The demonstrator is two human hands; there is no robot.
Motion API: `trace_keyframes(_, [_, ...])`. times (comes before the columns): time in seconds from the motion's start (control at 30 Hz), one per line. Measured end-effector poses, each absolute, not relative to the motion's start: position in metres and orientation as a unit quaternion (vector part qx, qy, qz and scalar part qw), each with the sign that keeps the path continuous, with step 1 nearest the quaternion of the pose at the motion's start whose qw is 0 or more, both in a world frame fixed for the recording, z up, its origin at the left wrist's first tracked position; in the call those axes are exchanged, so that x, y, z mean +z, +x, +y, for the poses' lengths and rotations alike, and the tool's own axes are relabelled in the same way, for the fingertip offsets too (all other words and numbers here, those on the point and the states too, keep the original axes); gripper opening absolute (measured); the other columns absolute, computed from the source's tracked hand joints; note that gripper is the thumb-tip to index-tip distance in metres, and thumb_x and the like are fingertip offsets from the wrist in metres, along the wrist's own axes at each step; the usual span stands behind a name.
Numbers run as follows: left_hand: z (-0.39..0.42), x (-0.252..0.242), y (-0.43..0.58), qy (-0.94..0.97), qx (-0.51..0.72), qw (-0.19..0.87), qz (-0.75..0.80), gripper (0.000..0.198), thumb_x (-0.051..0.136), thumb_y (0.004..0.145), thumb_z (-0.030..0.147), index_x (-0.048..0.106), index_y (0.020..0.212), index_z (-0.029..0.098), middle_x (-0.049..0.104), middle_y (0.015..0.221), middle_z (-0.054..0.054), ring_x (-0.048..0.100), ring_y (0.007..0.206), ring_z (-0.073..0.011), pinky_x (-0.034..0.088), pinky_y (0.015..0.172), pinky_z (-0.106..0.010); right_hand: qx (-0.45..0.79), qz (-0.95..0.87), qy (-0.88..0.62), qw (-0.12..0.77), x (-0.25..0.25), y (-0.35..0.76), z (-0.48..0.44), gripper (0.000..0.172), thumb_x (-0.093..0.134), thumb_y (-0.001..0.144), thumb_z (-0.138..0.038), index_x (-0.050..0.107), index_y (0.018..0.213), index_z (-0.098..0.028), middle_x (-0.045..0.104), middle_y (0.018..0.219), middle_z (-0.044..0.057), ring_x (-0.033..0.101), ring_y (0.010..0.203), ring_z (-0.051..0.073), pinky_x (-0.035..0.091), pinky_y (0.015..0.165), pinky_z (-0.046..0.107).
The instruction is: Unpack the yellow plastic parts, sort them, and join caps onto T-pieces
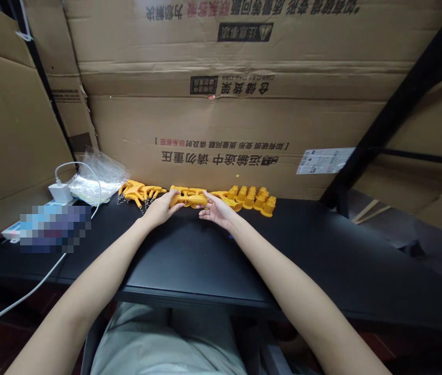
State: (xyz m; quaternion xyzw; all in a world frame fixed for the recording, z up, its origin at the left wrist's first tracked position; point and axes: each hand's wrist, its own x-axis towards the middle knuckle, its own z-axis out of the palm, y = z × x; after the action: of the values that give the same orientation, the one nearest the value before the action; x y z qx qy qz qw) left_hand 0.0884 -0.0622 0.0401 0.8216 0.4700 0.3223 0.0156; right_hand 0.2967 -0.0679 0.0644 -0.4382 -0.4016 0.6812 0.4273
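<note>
My left hand (161, 208) is closed on the left end of a yellow plastic part (189, 199) near the back of the black table. At the right end of that part is my right hand (217, 209), its thumb and fingers around the tip; whether it grips firmly is hard to see. Behind the part lie more yellow pieces. Left of my left hand is a pile of yellow branched pieces (135, 190) with dark chains. Several yellow cup-like pieces (249, 198) stand in rows to the right of my right hand.
A cardboard wall (221, 120) rises behind the black table (205, 260). Clear plastic bags (96, 179), a white charger (60, 192) with a cable and a power strip (12, 229) lie at the left. A black metal post (393, 104) slants at the right.
</note>
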Motion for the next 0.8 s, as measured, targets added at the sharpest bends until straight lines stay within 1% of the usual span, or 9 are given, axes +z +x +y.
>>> trace_keyframes(0.1, [-0.059,0.039,0.085,0.817,0.316,0.034,0.482,0.061,0.045,0.091,0.046,0.028,0.143,0.019,0.06,0.125,-0.013,0.061,0.109,-0.0232,0.049,0.09,-0.036,0.68,-0.372,-0.426,0.465,0.065,0.297,-0.066,0.02,0.044,0.096,-0.029,0.055,0.084,-0.018,0.061,0.06,-0.001,0.056,0.043,0.009,0.051,0.053,0.022])
trace_keyframes(0.17, [-0.053,0.037,0.079,0.802,0.313,0.022,0.509,0.063,0.039,0.093,0.045,0.021,0.147,0.018,0.055,0.132,-0.015,0.055,0.119,-0.0241,0.044,0.098,-0.04,0.667,-0.354,-0.43,0.495,0.065,0.299,-0.063,0.018,0.046,0.094,-0.029,0.054,0.083,-0.018,0.06,0.059,-0.001,0.058,0.045,0.01,0.052,0.053,0.022])
trace_keyframes(0.3, [-0.039,0.028,0.063,0.763,0.225,-0.022,0.606,0.05,0.036,0.094,0.036,0.038,0.14,0.017,0.044,0.145,-0.015,0.037,0.136,-0.0264,0.031,0.109,-0.05,0.595,-0.366,-0.422,0.577,0.058,0.303,-0.055,0.011,0.057,0.087,-0.029,0.051,0.088,-0.02,0.063,0.067,-0.001,0.064,0.056,0.013,0.054,0.056,0.024])
trace_keyframes(0.4, [-0.033,0.02,0.055,0.743,0.123,-0.024,0.658,0.046,0.037,0.093,0.037,0.048,0.134,0.019,0.034,0.152,-0.013,0.027,0.141,-0.0281,0.023,0.112,-0.056,0.484,-0.432,-0.426,0.631,0.047,0.303,-0.047,0.027,0.069,0.076,-0.034,0.051,0.092,-0.023,0.065,0.078,-0.001,0.067,0.065,0.015,0.056,0.061,0.027])
trace_keyframes(0.47, [-0.032,0.017,0.053,0.743,0.073,-0.012,0.665,0.047,0.034,0.094,0.04,0.05,0.133,0.021,0.033,0.152,-0.013,0.025,0.143,-0.0279,0.019,0.112,-0.058,0.389,-0.501,-0.429,0.643,0.039,0.3,-0.042,0.036,0.07,0.073,-0.042,0.053,0.098,-0.022,0.066,0.089,0.002,0.068,0.071,0.017,0.056,0.066,0.031])
trace_keyframes(0.53, [-0.032,0.016,0.053,0.751,0.048,-0.002,0.659,0.048,0.03,0.094,0.042,0.049,0.133,0.022,0.037,0.151,-0.011,0.025,0.143,-0.027,0.016,0.112,-0.059,0.283,-0.584,-0.428,0.629,0.032,0.294,-0.037,0.041,0.067,0.075,-0.046,0.055,0.106,-0.022,0.066,0.1,0.006,0.068,0.079,0.019,0.056,0.073,0.035])
trace_keyframes(0.6, [-0.032,0.016,0.054,0.753,0.042,-0.001,0.657,0.049,0.029,0.094,0.043,0.048,0.134,0.023,0.039,0.15,-0.01,0.025,0.143,-0.0269,0.016,0.112,-0.06,0.169,-0.67,-0.423,0.586,0.026,0.285,-0.032,0.039,0.062,0.08,-0.043,0.057,0.111,-0.02,0.066,0.109,0.01,0.066,0.093,0.023,0.054,0.082,0.039])
trace_keyframes(0.7, [-0.03,0.016,0.054,0.753,0.041,-0.002,0.656,0.05,0.028,0.094,0.043,0.047,0.135,0.022,0.039,0.15,-0.011,0.025,0.143,-0.0271,0.016,0.112,-0.06,0.019,-0.787,-0.396,0.474,0.022,0.265,-0.023,0.034,0.054,0.087,-0.03,0.056,0.118,-0.017,0.061,0.126,0.015,0.059,0.112,0.026,0.048,0.093,0.041])
trace_keyframes(0.8, [-0.029,0.015,0.054,0.755,0.043,-0.002,0.654,0.051,0.028,0.093,0.043,0.046,0.136,0.021,0.038,0.15,-0.011,0.023,0.143,-0.0273,0.015,0.112,-0.06,-0.096,-0.856,-0.378,0.34,0.021,0.241,-0.013,0.034,0.047,0.091,-0.021,0.055,0.123,-0.013,0.055,0.135,0.017,0.059,0.112,0.026,0.045,0.095,0.041])
